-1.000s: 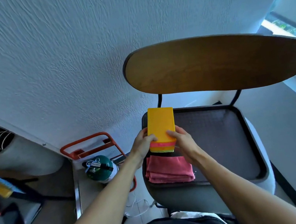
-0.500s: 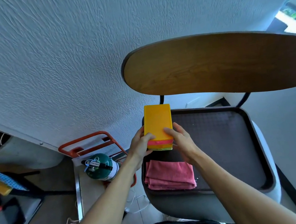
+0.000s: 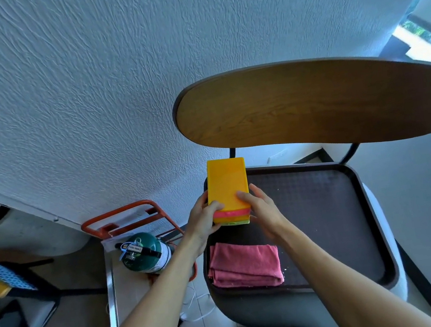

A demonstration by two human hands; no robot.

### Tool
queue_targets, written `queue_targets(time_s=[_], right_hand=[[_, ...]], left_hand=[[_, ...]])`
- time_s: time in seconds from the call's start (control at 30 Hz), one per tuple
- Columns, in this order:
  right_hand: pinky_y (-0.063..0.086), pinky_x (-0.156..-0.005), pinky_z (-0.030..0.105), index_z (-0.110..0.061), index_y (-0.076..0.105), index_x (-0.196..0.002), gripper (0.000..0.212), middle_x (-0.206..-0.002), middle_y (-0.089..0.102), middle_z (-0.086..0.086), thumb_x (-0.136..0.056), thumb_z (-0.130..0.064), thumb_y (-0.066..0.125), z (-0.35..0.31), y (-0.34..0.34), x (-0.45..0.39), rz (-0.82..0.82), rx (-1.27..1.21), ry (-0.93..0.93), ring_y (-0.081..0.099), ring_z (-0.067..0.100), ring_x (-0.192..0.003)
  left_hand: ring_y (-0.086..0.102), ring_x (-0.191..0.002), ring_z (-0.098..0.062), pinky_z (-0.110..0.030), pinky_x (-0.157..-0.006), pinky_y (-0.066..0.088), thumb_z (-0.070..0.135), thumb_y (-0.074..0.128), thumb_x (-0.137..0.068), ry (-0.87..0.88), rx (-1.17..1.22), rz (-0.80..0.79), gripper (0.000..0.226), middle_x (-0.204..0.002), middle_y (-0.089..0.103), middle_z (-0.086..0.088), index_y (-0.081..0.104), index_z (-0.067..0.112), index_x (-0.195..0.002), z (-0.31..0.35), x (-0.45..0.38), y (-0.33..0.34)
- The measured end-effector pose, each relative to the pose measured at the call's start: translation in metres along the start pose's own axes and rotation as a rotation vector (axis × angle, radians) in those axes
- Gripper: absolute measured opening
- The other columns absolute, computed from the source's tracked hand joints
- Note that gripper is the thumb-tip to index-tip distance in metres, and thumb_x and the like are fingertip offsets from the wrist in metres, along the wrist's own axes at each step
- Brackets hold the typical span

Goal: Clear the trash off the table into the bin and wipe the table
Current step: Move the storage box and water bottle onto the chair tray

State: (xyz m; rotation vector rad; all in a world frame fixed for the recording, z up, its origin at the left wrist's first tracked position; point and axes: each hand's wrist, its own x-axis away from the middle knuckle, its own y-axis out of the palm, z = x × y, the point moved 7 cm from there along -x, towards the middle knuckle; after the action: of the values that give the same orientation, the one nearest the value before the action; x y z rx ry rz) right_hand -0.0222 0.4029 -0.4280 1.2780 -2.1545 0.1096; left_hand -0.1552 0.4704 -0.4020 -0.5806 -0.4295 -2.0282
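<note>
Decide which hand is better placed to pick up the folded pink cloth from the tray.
Probably the right hand: the pink cloth lies on the tray nearer below it. Both hands now grip the yellow box.

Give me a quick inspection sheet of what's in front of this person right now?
Surface: dark tray lying on a chair seat; pale crumbs near the cloth.
Job's things: folded pink cloth on the tray; yellow pack with a pink band, held above the tray.
Clutter: green canister on a low stand beside the chair.
Hands: left hand and right hand grip the pack's lower end.
Cables: white cord on the floor.
Surroundings: textured white wall, wooden chair back. No bin seen.
</note>
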Motion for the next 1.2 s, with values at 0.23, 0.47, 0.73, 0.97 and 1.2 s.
queue_targets(time_s=[0.23, 0.47, 0.73, 0.97, 1.2], right_hand=[[0.036, -0.112, 0.049, -0.022, 0.017, -0.155, 0.089, -0.148, 0.044, 0.01, -0.086, -0.042, 0.069, -0.002, -0.003, 0.005, 0.024, 0.002, 0.016, 0.05, 0.027, -0.128], [0.029, -0.113, 0.046, -0.023, 0.02, -0.155, 0.088, -0.156, 0.032, 0.008, -0.085, -0.047, 0.068, -0.011, -0.007, 0.03, 0.102, 0.021, -0.027, 0.034, 0.028, -0.141], [0.038, -0.106, 0.039, -0.016, 0.046, -0.142, 0.063, -0.145, 0.048, 0.006, -0.088, -0.041, 0.067, -0.03, -0.016, 0.095, 0.305, 0.077, -0.172, 0.045, 0.022, -0.131], [0.052, -0.079, 0.03, -0.015, 0.061, -0.127, 0.04, -0.123, 0.062, 0.001, -0.091, -0.033, 0.065, -0.044, -0.012, 0.187, 0.448, 0.079, -0.304, 0.058, 0.017, -0.11], [0.052, -0.092, 0.038, -0.022, 0.064, -0.112, 0.022, -0.11, 0.065, -0.001, -0.091, -0.028, 0.065, -0.061, -0.005, 0.287, 0.539, 0.014, -0.446, 0.059, 0.015, -0.106]], left_hand=[[0.06, -0.095, -0.004, -0.023, -0.069, 0.045, 0.024, 0.059, -0.094, 0.049, -0.046, 0.029, 0.034, -0.112, 0.063, 0.005, 0.051, 0.032, -0.126, 0.008, 0.013, 0.001], [0.053, -0.09, 0.0, -0.029, -0.085, 0.038, 0.031, 0.059, -0.094, 0.081, -0.084, 0.028, 0.037, -0.108, 0.056, 0.009, 0.042, 0.038, -0.126, 0.009, 0.036, -0.002], [0.051, -0.106, -0.013, -0.019, -0.079, 0.039, 0.021, 0.062, -0.093, 0.254, -0.172, 0.068, 0.05, -0.121, 0.056, -0.001, 0.046, 0.016, -0.14, 0.029, 0.08, -0.012], [0.059, -0.112, -0.022, -0.033, -0.09, 0.05, 0.015, 0.064, -0.089, 0.33, -0.263, -0.029, 0.029, -0.118, 0.064, -0.01, 0.064, 0.014, -0.118, 0.035, 0.12, -0.015], [0.065, -0.099, -0.019, -0.031, -0.084, 0.055, 0.013, 0.063, -0.09, 0.44, -0.309, -0.242, 0.014, -0.101, 0.068, -0.004, 0.069, 0.024, -0.098, 0.05, 0.176, 0.022]])
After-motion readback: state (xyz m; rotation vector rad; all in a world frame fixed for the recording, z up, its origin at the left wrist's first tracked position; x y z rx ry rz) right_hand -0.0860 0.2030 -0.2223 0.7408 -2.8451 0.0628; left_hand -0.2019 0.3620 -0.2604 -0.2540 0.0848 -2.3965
